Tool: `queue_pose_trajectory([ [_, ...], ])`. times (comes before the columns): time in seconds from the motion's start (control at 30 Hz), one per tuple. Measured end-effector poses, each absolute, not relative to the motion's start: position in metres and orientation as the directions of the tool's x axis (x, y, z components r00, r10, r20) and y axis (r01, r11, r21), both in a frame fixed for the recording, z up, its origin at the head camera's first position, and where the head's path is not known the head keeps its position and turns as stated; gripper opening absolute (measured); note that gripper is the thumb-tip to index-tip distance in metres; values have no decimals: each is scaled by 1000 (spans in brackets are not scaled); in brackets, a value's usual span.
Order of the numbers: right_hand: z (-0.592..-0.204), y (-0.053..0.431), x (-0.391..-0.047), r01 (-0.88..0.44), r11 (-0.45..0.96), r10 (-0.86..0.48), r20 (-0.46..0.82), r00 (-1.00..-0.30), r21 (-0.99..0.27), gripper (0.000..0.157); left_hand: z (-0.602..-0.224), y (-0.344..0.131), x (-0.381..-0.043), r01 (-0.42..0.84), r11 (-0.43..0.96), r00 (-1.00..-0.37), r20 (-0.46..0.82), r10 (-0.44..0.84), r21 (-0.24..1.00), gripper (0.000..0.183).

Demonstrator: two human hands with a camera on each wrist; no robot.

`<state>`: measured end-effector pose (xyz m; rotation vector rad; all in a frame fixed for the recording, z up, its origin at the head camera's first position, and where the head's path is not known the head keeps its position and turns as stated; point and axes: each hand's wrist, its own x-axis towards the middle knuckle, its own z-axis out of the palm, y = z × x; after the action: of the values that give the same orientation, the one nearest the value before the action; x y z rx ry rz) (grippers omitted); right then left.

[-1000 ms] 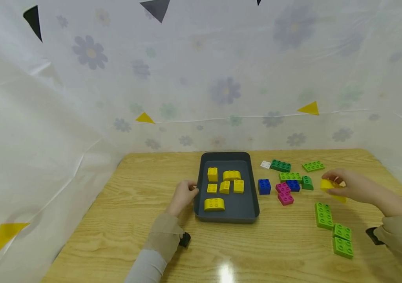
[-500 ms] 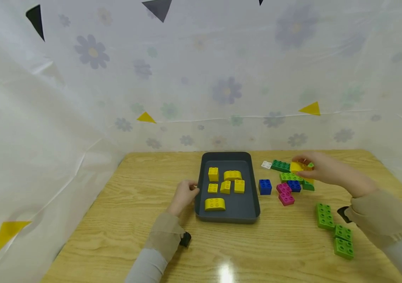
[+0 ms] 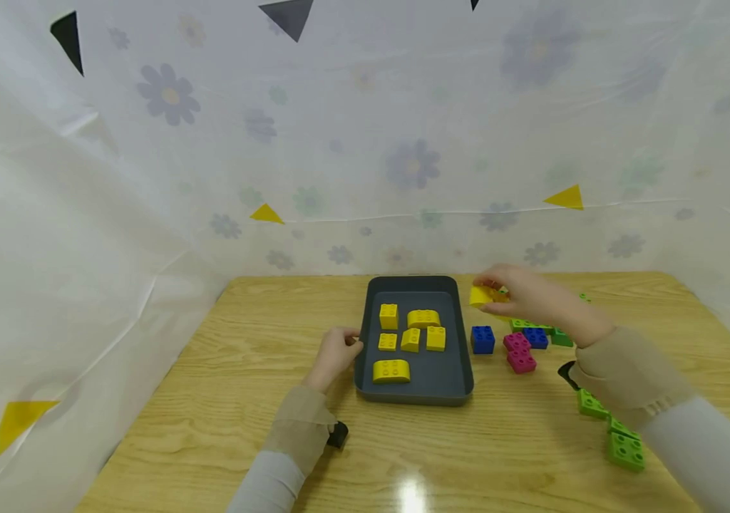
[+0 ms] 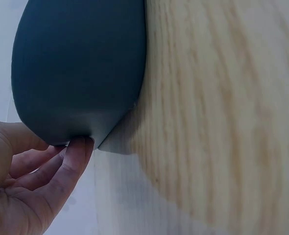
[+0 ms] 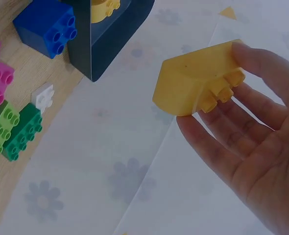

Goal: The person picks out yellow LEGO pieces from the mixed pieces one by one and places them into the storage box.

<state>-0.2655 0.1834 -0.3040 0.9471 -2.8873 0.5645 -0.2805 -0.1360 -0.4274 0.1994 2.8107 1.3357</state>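
My right hand (image 3: 525, 298) pinches a yellow toy building brick (image 3: 480, 296) above the table, just right of the tray's far end. In the right wrist view this yellow brick (image 5: 183, 88) has a rounded end and a row of studs turned toward the palm, with thumb and fingertips at its edges. A dark grey tray (image 3: 443, 374) lies on the table with several yellow bricks (image 3: 391, 371) spread inside. At its left side my left hand (image 3: 334, 354) grips the rim; the left wrist view shows thumb and fingers on the tray wall (image 4: 81, 63).
Right of the tray stand a blue brick (image 3: 483, 340) and joined pink bricks (image 3: 520, 353). Another blue brick (image 3: 535, 338) and green ones (image 3: 561, 338) lie beyond, partly behind the right hand. Light green bricks (image 3: 626, 451) sit near the right forearm. A flowered sheet (image 3: 339, 142) hangs behind the table.
My right hand has carried the yellow brick leftward from the right side of the table, over the coloured bricks, toward the tray. The left hand has stayed at the tray's rim.
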Motion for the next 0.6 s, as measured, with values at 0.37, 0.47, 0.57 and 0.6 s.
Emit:
queue_pose_trajectory([
  [0.37,-309,149,-270,-632,708,-627,132,-768,-316,33,-427,-138,-280,94,631,-993,27,115,770,27],
  [0.47,-314,141,-271,-651,688,-651,124,-749,-320,33,-427,-139,-280,102,630,-992,32,122,770,27],
  [0.57,-322,134,-273,-672,660,-676,126,-726,-336,33,-427,-140,-280,98,626,-992,29,120,774,27],
  [0.6,-325,132,-273,-677,651,-683,125,-720,-342,33,-427,-140,-280,99,625,-992,30,120,774,27],
])
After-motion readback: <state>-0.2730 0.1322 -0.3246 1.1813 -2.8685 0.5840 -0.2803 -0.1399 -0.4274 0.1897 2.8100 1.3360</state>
